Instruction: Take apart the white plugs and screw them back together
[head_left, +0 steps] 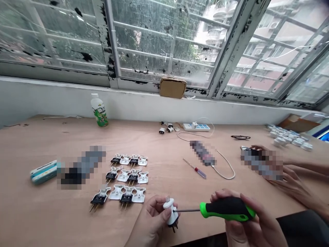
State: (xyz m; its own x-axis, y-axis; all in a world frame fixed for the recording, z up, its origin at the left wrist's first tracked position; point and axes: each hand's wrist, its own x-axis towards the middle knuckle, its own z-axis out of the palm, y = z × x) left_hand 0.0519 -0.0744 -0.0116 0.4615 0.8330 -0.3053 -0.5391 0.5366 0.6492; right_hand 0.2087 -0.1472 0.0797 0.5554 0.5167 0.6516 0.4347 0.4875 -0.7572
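Note:
Near the table's front edge, my left hand (157,215) grips a white plug (169,211) with a black base, its prongs pointing down. My right hand (246,219) is closed around the black and green handle of a screwdriver (226,210). The screwdriver's shaft points left, and its tip meets a hole in the side of the plug. To the left of my hands lie rows of open plug parts, white shells (139,195) and black pronged bases (126,195).
A small screwdriver (196,169), a white power strip (196,127) and a cable (226,178) lie beyond my hands. A green-labelled bottle (99,111) stands at the back left. Another person's hands (290,178) are at the right, near white parts (290,137).

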